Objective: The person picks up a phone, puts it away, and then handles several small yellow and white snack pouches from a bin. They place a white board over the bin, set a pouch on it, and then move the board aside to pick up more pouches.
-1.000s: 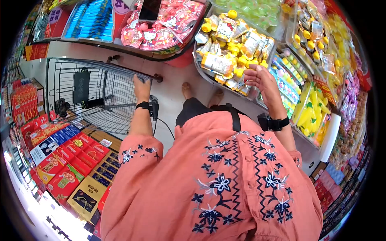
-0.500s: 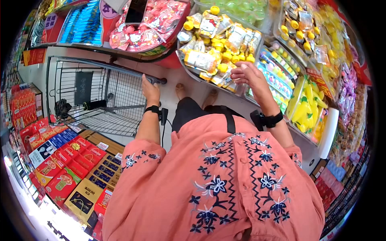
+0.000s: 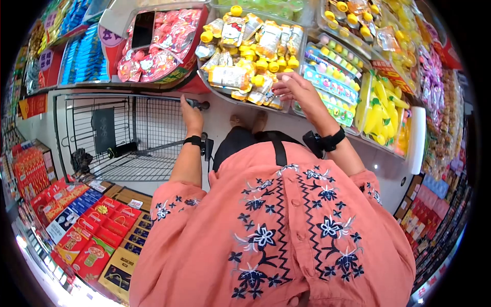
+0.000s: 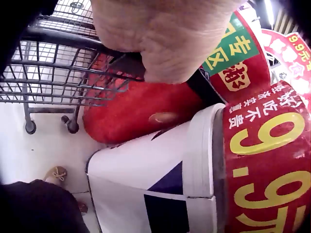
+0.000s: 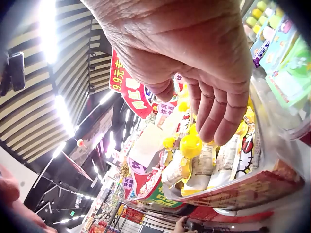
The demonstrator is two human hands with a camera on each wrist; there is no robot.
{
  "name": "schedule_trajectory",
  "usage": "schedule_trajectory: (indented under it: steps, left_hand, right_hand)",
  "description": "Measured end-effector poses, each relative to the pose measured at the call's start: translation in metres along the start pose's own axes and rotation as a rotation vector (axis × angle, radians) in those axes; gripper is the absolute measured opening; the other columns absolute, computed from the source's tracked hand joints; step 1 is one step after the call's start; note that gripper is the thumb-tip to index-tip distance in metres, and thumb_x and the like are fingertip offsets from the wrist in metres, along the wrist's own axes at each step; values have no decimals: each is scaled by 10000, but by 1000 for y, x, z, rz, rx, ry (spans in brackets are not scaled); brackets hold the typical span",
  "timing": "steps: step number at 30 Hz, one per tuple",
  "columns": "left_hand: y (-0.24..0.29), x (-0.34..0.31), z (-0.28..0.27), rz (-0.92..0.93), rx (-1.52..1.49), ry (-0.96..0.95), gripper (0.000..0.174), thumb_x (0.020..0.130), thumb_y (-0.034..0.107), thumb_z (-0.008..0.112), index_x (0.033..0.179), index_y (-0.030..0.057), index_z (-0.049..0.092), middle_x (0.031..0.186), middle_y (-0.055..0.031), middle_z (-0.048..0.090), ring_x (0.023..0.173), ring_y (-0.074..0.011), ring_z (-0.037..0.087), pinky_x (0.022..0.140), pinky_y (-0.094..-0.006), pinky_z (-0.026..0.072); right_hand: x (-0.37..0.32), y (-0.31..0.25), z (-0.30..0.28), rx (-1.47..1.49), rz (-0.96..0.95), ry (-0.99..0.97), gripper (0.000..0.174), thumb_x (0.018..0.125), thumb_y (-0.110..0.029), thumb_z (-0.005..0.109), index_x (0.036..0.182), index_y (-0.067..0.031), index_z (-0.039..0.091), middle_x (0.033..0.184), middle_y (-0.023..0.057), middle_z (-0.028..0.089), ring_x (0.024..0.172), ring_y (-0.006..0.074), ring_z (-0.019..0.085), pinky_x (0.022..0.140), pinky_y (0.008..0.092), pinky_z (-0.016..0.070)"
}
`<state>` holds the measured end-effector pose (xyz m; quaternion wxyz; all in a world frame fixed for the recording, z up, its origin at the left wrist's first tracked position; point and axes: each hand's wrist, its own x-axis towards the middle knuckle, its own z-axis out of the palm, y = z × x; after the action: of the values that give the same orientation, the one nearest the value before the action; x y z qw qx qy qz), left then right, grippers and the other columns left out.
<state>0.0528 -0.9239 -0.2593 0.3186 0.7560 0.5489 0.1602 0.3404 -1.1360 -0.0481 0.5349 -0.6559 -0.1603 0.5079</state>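
My left hand [image 3: 192, 116] grips the end of the dark handle [image 3: 203, 105] of a wire shopping cart [image 3: 153, 115]. In the left wrist view the palm [image 4: 170, 39] covers part of that handle, and the fingers are hidden. Over the near edge of a clear bin of yellow-capped pouches [image 3: 232, 77] hangs my right hand [image 3: 304, 97], fingers loosely bent with nothing in them. The right wrist view shows the fingertips close above the pouches [image 5: 199, 170], some printed with a white cartoon cat.
Left of the pouches is a bin of pink packets [image 3: 169, 36] with a black phone [image 3: 143, 28] on it. Trays of colourful sweets [image 3: 330, 84] and yellow banana-shaped packs [image 3: 383, 112] stand at right. Red gift boxes [image 3: 97, 230] lie behind the cart at lower left.
The bins have shifted left in the head view as the body turns. My left hand stays at the cart handle. My right hand remains over the near edge of the pouch bin, empty.
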Motion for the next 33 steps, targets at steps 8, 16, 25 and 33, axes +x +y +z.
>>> schedule_trajectory:
  steps: [8, 16, 25, 33]
  left_hand:
    - [5, 8, -6, 28, -187, -212, 789, 833, -92, 613, 1524, -29, 239, 1477, -298, 416, 1360, -425, 432, 1135, -420, 357]
    - [5, 6, -19, -18, -159, -371, 780, 917, 124, 639, 1560, 53, 203, 1306, -312, 578, 1203, -464, 580, 1025, -459, 459]
    - [18, 16, -56, 6, -386, -365, 617, 919, 202, 687, 1447, 1, 440, 1281, -254, 613, 1115, -320, 653, 962, -390, 504]
    - [187, 13, -126, 696, -175, -205, 634, 860, 157, 748, 1403, -11, 468, 1333, -246, 569, 1215, -329, 583, 1035, -413, 449]
  right_hand:
    - [7, -1, 19, -10, 26, 52, 425, 1014, -369, 549, 1230, -5, 584, 1108, 101, 663, 986, 179, 659, 829, 303, 541]
    - [23, 13, 38, -88, 69, 46, 490, 992, -358, 593, 1307, 12, 532, 1204, 117, 615, 1041, 212, 670, 839, 312, 546]
    - [41, 12, 44, -96, 87, 8, 429, 956, -308, 636, 1235, 9, 558, 1026, 94, 670, 875, 162, 682, 733, 292, 543]
    - [47, -10, 49, -44, 25, 41, 319, 925, -304, 685, 1078, -41, 589, 815, 26, 643, 708, 113, 641, 664, 262, 521]
